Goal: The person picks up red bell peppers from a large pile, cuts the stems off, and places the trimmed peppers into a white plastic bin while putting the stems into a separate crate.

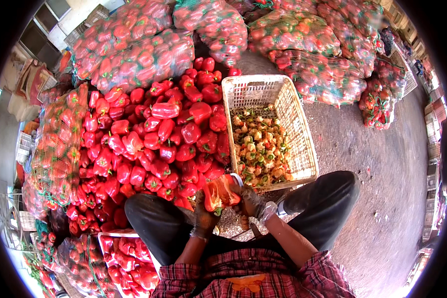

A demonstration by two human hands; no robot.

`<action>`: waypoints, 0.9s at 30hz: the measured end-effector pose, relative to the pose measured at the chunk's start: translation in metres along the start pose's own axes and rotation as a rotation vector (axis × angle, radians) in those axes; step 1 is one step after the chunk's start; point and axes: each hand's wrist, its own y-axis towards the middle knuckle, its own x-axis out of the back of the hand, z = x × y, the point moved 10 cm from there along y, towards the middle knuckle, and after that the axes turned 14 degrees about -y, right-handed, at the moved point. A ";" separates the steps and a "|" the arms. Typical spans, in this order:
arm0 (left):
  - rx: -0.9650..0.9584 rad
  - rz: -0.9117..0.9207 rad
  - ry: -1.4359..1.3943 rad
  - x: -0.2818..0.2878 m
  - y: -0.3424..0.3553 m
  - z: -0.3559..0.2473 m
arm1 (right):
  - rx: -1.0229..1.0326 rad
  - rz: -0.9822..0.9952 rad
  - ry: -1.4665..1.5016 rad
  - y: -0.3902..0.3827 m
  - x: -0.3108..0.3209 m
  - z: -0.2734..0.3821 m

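Observation:
A red bell pepper [217,192], cut open with its pale ribs and inner wall showing, is held between my hands above my lap. My left hand [202,218], in a dark stained glove, is closed around the pepper's left side, near a bit of green stem. At its right edge, my right hand [252,202], gloved too with a clear cuff at the wrist, has its fingers closed on the pepper. A thin pale curved thing [238,180] sticks out by the right fingers; its kind is unclear.
A large heap of red peppers [159,134] lies ahead left. Ahead right stands a cream plastic crate [310,154] with cut-out pepper cores [258,146]. A white crate [104,248] at lower left holds opened peppers. Net sacks of peppers [144,57] surround the heap.

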 end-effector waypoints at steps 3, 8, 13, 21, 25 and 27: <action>0.208 -0.197 -0.605 0.023 0.009 0.039 | 0.548 -0.522 -0.650 -0.021 0.041 0.054; 0.255 -0.263 -0.530 0.041 0.005 0.049 | 0.779 -0.187 -1.288 -0.060 -0.054 0.087; 0.305 -0.250 -0.556 0.028 -0.003 0.053 | 0.495 -0.160 -1.404 -0.024 -0.057 0.040; 0.343 -0.142 -0.404 0.038 -0.006 0.060 | 0.295 0.185 -0.708 -0.011 -0.050 0.018; 0.415 -0.095 -0.604 0.016 -0.001 0.055 | 0.109 0.358 -0.475 -0.025 -0.045 0.022; 0.436 -0.064 -0.700 0.002 0.005 0.066 | 0.600 0.263 -0.306 -0.014 -0.003 0.024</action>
